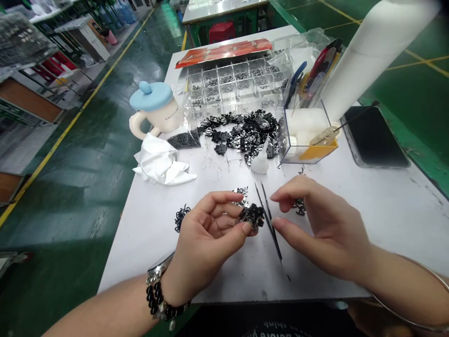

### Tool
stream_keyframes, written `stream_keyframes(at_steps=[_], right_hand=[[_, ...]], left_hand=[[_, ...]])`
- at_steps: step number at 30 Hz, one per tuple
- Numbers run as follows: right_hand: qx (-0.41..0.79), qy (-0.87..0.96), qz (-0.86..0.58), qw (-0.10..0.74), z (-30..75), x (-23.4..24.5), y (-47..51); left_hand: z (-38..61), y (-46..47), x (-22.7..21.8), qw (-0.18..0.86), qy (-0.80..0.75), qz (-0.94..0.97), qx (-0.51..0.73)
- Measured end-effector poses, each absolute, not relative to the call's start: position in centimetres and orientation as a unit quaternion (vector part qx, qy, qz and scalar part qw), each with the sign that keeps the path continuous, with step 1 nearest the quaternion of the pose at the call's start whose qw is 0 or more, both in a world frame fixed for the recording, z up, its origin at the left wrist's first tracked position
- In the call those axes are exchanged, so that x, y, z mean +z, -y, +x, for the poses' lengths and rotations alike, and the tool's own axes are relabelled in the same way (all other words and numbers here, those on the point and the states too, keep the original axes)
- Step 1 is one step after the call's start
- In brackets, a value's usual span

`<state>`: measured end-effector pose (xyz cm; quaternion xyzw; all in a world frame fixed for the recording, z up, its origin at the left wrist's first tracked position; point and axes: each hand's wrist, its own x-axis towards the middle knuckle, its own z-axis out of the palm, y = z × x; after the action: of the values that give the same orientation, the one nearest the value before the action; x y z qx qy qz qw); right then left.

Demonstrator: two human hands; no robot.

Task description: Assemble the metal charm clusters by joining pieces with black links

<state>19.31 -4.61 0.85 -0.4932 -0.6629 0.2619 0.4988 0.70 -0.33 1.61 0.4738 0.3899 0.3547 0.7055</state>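
Note:
My left hand (213,234) is closed around a cluster of small black parts (252,215), the thumb pressing on them from below. Their exact kind is too small to make out. To the right, my right hand (326,229) hovers with thumb and forefinger apart and nothing between them. A pair of dark tweezers (271,227) lies on the white table between the two hands. Beyond my left fingers is a little pile of shiny metal bits (241,196). Small black curved pieces (182,217) lie left of my left hand, and more black pieces (300,206) sit partly behind my right hand.
A heap of black parts (249,131) lies before a clear compartment tray (231,84). A white squeeze bottle (260,163) stands at its edge. Crumpled tissue (159,161) and a blue-lidded mug (154,107) are left; a clear tool box (305,140) and dark phone (377,135) right.

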Motion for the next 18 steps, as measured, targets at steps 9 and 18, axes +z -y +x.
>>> stream_keyframes(at_steps=[9, 18], right_hand=[[0.53, 0.519, -0.472, 0.476, 17.7, 0.0, 4.7], [0.587, 0.44, -0.474, 0.488, 17.3, 0.4, 4.5]], left_hand=[[0.9, 0.8, 1.7, 0.653, -0.372, 0.531, 0.392], [1.0, 1.0, 1.5, 0.616, -0.392, 0.562, 0.39]])
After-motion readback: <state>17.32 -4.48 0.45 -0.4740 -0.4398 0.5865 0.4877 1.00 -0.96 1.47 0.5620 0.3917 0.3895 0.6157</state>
